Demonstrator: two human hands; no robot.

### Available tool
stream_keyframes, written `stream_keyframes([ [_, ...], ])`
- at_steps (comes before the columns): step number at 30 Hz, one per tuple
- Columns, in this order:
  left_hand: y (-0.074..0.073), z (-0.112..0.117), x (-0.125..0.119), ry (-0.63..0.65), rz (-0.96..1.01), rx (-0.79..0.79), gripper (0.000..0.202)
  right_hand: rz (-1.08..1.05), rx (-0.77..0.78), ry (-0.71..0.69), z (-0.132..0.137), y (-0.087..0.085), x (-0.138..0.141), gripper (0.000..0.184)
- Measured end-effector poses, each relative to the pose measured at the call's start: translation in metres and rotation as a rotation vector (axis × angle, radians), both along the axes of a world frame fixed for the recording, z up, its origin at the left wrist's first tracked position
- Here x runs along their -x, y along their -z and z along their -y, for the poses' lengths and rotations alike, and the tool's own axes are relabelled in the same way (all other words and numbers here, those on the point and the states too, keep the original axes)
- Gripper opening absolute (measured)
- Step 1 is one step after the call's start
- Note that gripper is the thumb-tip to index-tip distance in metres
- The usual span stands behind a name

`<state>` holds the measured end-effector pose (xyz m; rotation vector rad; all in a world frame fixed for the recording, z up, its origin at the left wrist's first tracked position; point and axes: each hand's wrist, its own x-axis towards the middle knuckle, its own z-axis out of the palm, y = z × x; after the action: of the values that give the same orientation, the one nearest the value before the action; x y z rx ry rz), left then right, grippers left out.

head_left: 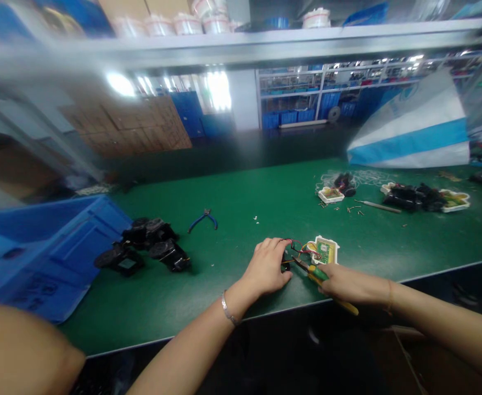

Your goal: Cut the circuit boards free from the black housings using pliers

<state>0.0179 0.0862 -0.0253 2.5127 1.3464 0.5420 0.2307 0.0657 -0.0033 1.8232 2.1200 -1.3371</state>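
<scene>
My left hand (268, 264) is closed around a small black part (285, 262), mostly hidden by the fingers. Thin red, yellow and dark wires (301, 249) run from it to a green circuit board (324, 252) set in a white plastic housing (335, 242), which lies on the table. My right hand (340, 282) grips pliers (318, 274) with yellow and green handles. Their dark jaws reach in among the wires, close to the left fingertips. Whether the jaws touch a wire I cannot tell.
Left on the green table (233, 208) are blue-handled pliers (203, 219), several black motor-like units (169, 253) and a blue crate (96, 230). To the right lie white housings (330, 194), scattered screws, a pen-like tool (379, 206) and black parts (414, 196). A white-and-blue sack (414, 131) stands behind.
</scene>
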Motion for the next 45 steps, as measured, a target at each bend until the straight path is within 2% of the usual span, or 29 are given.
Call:
stream_keyframes([
  [18, 0.001, 0.0, -0.001, -0.001, -0.006, -0.014, 0.07, -0.095, -0.047, 0.09, 0.005, 0.016, -0.001, 0.033],
  [22, 0.001, 0.0, -0.001, -0.002, -0.005, -0.015, 0.071, -0.103, 0.071, 0.158, 0.005, 0.016, 0.0, 0.025],
  [26, 0.0, 0.001, 0.0, -0.006, -0.007, -0.015, 0.07, -0.167, 0.104, 0.222, 0.005, 0.021, 0.003, 0.01],
  [29, -0.001, 0.001, 0.0, -0.004, -0.01, -0.01, 0.071, -0.234, 0.159, 0.273, 0.005, 0.026, 0.006, 0.01],
  [32, -0.002, 0.002, 0.0, 0.001, -0.01, -0.007, 0.071, -0.213, 0.194, 0.256, 0.003, 0.027, 0.008, 0.011],
  [36, -0.003, 0.002, 0.0, -0.001, -0.008, -0.007, 0.071, -0.108, 0.09, 0.177, 0.0, 0.027, 0.007, 0.013],
  [45, -0.002, 0.001, -0.001, -0.022, -0.017, 0.012, 0.072, -0.058, -0.139, 0.082, 0.001, 0.033, 0.003, 0.028],
])
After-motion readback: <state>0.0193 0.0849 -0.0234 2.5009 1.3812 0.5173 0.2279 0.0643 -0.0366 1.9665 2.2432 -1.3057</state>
